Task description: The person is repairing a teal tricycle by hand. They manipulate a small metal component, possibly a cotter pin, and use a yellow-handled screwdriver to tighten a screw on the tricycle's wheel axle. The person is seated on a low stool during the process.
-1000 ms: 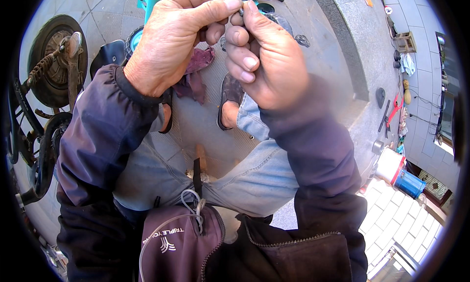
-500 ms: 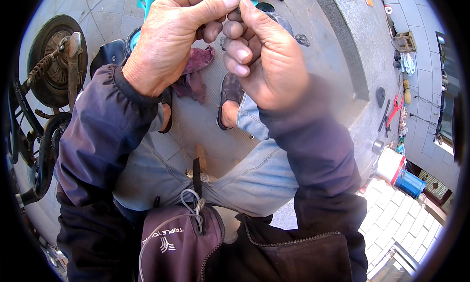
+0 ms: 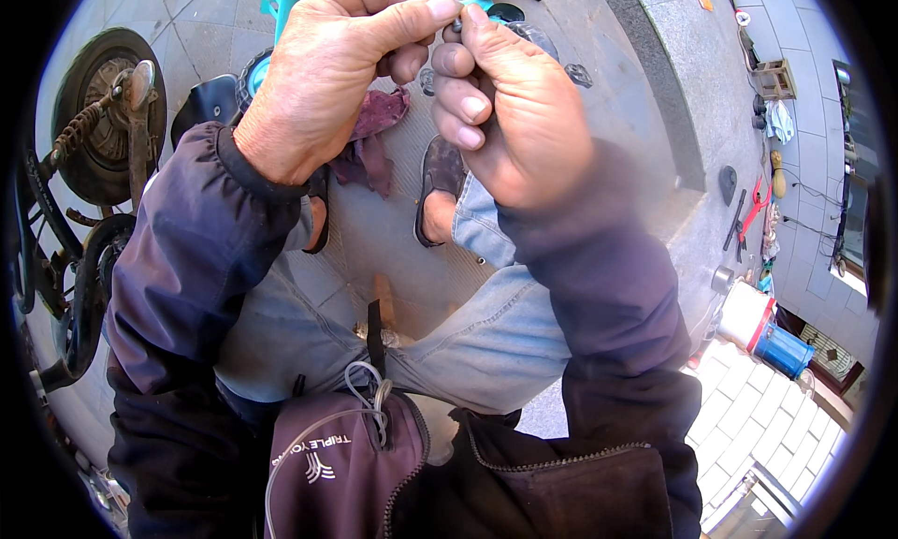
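My left hand (image 3: 337, 80) and my right hand (image 3: 528, 118) meet at the top middle, above my shoes. A small dark metal part (image 3: 457, 23) shows at the fingertips, mostly covered by them. Thumb and index finger of the left hand are pinched together at it. The right thumb presses against its curled index finger on the other side, with the other fingers folded towards the palm. The part is too small and too hidden to tell its exact kind.
A maroon cloth (image 3: 369, 160) lies on the paving beyond my feet. Behind my hands stands a turquoise frame (image 3: 294, 6) with small wheels. At the left is a large wheel (image 3: 98, 118) with a coil spring. Red-handled tools (image 3: 754, 208) and a white-and-blue container (image 3: 746, 316) lie at the right.
My right fingers have shifted slightly and opened a little from the left hand, so more of the small dark part shows. The left hand has hardly moved.
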Available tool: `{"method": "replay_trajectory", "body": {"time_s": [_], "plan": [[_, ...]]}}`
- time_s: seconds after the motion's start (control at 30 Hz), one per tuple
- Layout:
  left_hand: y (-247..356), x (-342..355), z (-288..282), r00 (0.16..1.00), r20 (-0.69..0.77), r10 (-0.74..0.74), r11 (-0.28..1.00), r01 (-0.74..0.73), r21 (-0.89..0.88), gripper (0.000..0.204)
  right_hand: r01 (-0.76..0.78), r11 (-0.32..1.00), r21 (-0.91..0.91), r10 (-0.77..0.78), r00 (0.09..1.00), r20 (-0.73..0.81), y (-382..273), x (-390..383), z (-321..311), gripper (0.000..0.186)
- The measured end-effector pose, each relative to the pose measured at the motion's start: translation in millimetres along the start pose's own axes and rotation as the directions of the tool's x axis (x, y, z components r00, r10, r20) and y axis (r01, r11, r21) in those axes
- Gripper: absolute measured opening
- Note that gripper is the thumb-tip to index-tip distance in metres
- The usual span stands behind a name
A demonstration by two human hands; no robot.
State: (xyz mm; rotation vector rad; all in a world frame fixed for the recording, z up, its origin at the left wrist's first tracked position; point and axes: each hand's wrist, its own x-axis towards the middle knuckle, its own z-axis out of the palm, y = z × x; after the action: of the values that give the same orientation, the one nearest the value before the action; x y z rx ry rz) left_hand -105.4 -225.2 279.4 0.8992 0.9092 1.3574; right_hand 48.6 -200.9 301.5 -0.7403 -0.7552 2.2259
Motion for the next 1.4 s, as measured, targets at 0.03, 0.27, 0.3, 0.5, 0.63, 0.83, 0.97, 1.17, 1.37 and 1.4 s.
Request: {"method": "replay_trajectory", "body": {"time_s": [0.03,0.27,0.3,0.5,0.63,0.83,0.97,1.17,1.37,1.4], "plan": [[-0.5,0.1,0.1,1.000,0.003,0.000,1.000,0.000,-0.008,0.017,-0.020,0.999,0.025,0.020,1.000,0.011,-1.5,-0.1,0.4,0.024],[1.1,-1.0,2.8,1.000,-0.013,0.004,1.000,-0.004,-0.009,0.017,-0.026,1.000,0.004,0.026,1.000,0.001,0.0,-2.4,0.7,0.027],[0.2,-0.4,1.1,1.000,-0.011,0.011,1.000,-0.011,-0.011,0.017,0.003,1.000,-0.023,-0.003,1.000,-0.017,1.0,-2.2,3.6,0.026],[-1.6,0.6,-2.1,1.000,0.003,0.013,1.000,-0.013,-0.016,0.018,0.059,0.996,-0.059,-0.059,0.998,0.011,2.3,0.2,3.1,0.021],[0.4,-0.1,1.8,1.000,-0.010,-0.007,1.000,0.007,0.003,0.018,0.021,1.000,0.014,-0.022,1.000,0.021,0.9,-0.3,0.3,0.026],[1.4,0.3,1.4,1.000,0.017,-0.007,0.999,0.007,-0.037,0.017,0.003,0.996,0.093,-0.006,0.999,0.032,-1.6,-1.2,1.3,0.028],[0.8,0.1,0.4,1.000,-0.014,0.006,1.000,-0.006,-0.011,0.017,0.039,0.993,0.112,-0.043,0.998,0.037,1.1,0.4,-1.3,0.024],[1.4,0.1,1.0,1.000,-0.026,0.007,1.000,-0.008,-0.011,0.016,0.058,0.995,0.077,-0.061,0.997,0.038,-0.8,-0.7,1.5,0.021],[1.8,1.2,-0.5,1.000,-0.009,-0.008,1.000,0.008,-0.026,0.016,0.038,0.996,0.081,-0.040,0.999,0.025,-2.6,-0.7,1.8,0.021],[0.4,1.6,-0.7,1.000,-0.004,-0.006,0.999,0.005,-0.034,0.017,0.036,0.996,0.083,-0.038,0.999,0.026,-3.0,-0.5,1.5,0.021]]}}
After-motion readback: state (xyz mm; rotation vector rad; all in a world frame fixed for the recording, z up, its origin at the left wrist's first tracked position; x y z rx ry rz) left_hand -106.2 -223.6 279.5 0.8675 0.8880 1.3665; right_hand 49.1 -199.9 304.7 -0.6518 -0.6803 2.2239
